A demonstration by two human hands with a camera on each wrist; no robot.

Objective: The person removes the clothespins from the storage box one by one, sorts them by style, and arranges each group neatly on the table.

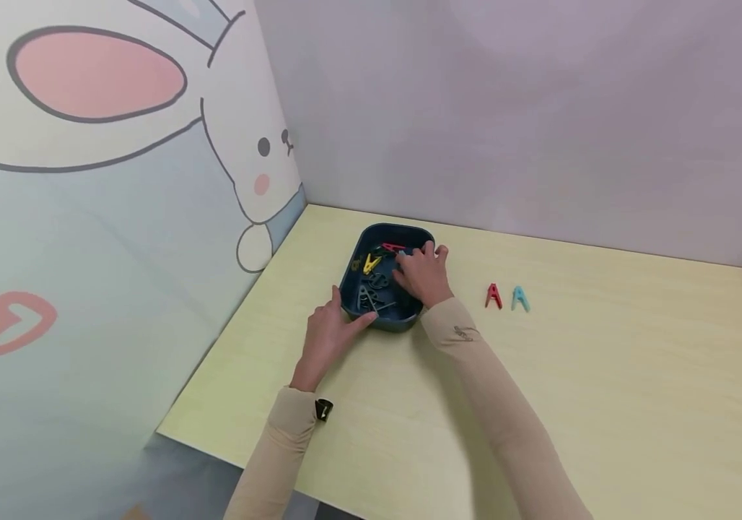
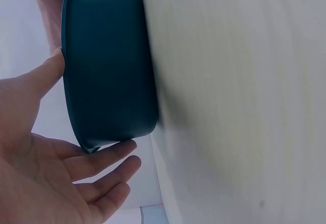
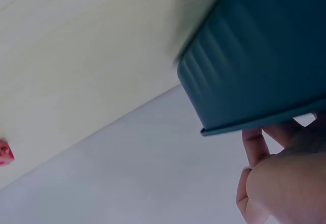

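A dark blue bin (image 1: 345, 278) stands on the table with several clothespins and dark pieces inside. At its near left corner my left hand (image 1: 328, 332) holds it, thumb on the rim and fingers along the outer side; the left wrist view shows the hand (image 2: 43, 152) around that corner. My right hand (image 1: 424, 276) reaches over the bin's right rim, thumb and index finger apart inside. A bit of light blue (image 1: 401, 253) shows by the index fingertip, mostly hidden. A yellow clothespin (image 1: 371, 264) and a red clothespin (image 1: 393, 247) lie in the bin.
On the table (image 1: 605, 361), right of the bin, a red clothespin (image 1: 493, 295) and a light blue clothespin (image 1: 520, 298) lie side by side. A grey-white wall (image 1: 507, 130) rises behind the table, and a wall with a rabbit drawing (image 1: 118, 231) borders its left side.
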